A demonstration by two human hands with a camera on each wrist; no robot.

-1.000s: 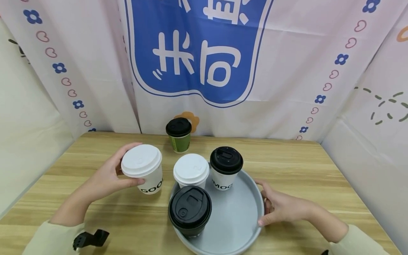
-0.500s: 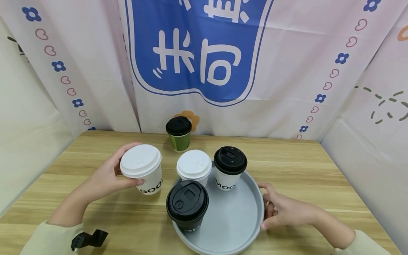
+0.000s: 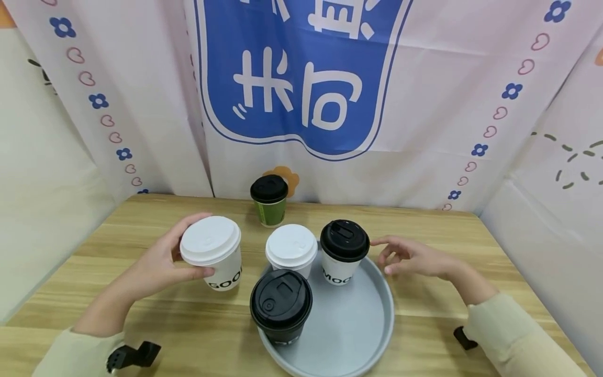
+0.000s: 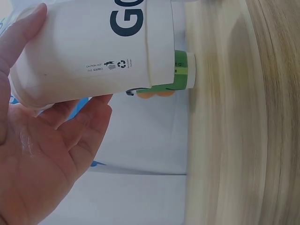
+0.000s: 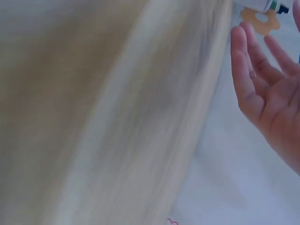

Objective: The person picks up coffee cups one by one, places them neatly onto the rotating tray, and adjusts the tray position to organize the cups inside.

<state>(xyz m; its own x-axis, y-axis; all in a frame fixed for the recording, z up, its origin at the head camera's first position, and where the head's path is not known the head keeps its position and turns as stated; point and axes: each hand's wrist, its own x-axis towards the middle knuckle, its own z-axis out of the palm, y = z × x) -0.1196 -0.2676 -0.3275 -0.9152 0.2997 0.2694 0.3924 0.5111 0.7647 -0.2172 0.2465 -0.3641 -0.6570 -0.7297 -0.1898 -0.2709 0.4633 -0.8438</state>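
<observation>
My left hand grips a white paper coffee cup with a white lid, thumb in front and fingers behind. In the left wrist view its base shows slightly above the table. My right hand is off the tray rim, beside a white cup with a black lid; its fingers are loosely bent and hold nothing, and whether a fingertip touches that lid I cannot tell. On the round grey tray also stand a white-lidded cup and a black cup, all upright towards the left and back.
A small green cup with a black lid stands at the back of the wooden table, behind the tray. A printed cloth hangs along the table's far edge, and pale cloth walls close off both sides.
My right hand has let go of the tray's right rim and moved back, beside the black-lidded white cup. Earlier the tray cups shifted slightly; my left hand keeps holding its cup in place.
</observation>
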